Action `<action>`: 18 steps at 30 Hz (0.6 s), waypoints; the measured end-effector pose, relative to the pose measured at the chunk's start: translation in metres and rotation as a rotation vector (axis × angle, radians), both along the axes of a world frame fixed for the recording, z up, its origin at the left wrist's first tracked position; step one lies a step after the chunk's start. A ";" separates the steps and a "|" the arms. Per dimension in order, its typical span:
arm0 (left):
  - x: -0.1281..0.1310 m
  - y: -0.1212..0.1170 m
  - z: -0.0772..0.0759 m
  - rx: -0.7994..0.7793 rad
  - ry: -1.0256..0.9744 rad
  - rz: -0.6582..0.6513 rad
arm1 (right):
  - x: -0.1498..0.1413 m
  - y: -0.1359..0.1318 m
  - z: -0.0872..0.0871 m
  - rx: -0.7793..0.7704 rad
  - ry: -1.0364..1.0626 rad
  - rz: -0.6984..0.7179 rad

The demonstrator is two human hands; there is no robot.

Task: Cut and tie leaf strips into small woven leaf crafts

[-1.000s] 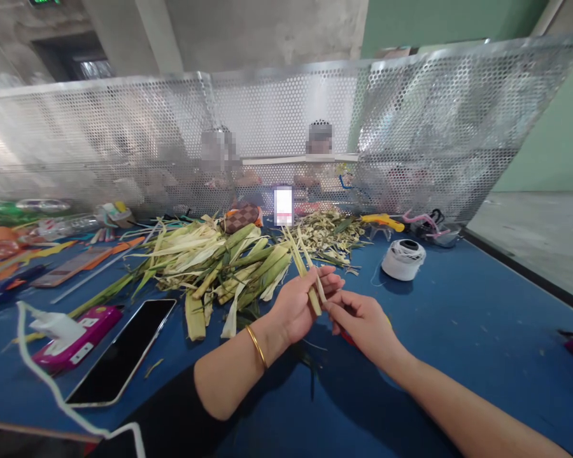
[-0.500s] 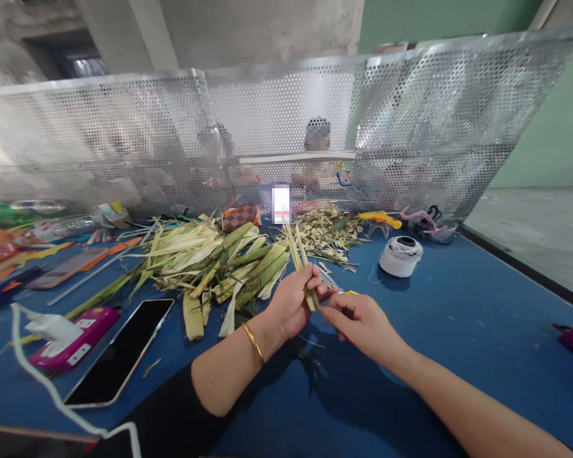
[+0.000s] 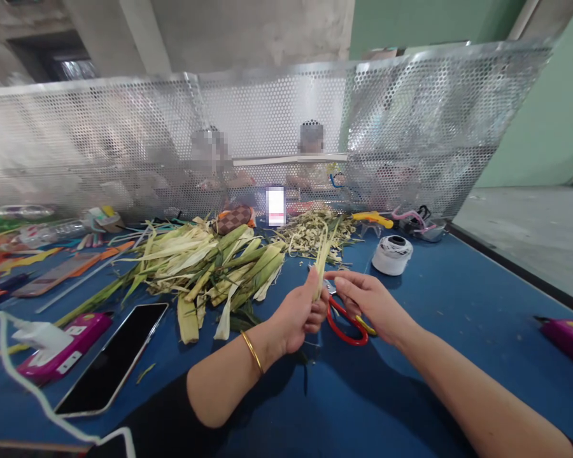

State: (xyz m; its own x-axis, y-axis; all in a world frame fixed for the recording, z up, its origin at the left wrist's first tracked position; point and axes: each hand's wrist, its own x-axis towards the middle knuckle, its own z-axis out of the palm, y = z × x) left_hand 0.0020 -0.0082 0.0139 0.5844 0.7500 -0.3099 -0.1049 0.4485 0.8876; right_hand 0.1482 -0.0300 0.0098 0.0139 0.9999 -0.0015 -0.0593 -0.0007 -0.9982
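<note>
My left hand (image 3: 302, 313) is closed around a bundle of pale green corn husk strips (image 3: 321, 257), whose free ends point upward. My right hand (image 3: 363, 296) is close on the right, fingers bent, its index fingertip at the strips; whatever lies in its pinch is too small to make out. Below and between the hands are red-handled scissors (image 3: 347, 323), their blades partly hidden by the left hand. A yellow handle part (image 3: 365, 324) shows under my right hand. A pile of corn husks (image 3: 214, 267) lies left of the hands, with finer husk shreds (image 3: 310, 235) behind them.
A white thread spool (image 3: 391, 256) stands at right. On the left lie a black-screened phone (image 3: 117, 356) and a purple power strip (image 3: 71, 350) with a white cable. Along the back runs a perforated metal screen (image 3: 277, 108), with two people behind it. A yellow-handled tool (image 3: 372, 219) lies near the screen.
The husk strips have swung from leaning left to nearly upright. My right hand has risen to them, and the red scissor handles now show below. The view has shifted slightly.
</note>
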 end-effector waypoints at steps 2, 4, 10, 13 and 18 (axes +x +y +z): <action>0.002 -0.005 -0.001 0.102 0.085 0.024 | -0.001 -0.001 -0.002 -0.023 0.065 0.053; 0.004 -0.009 -0.001 0.201 0.153 0.023 | -0.002 -0.001 -0.004 -0.032 0.122 0.093; 0.005 -0.012 0.003 0.310 0.278 -0.085 | -0.002 0.001 -0.009 -0.087 0.264 0.106; 0.005 -0.008 0.000 0.395 0.270 -0.096 | -0.001 0.003 -0.011 -0.078 0.321 0.060; -0.001 0.003 -0.002 0.773 0.423 -0.053 | 0.003 0.005 -0.006 -0.052 0.315 -0.093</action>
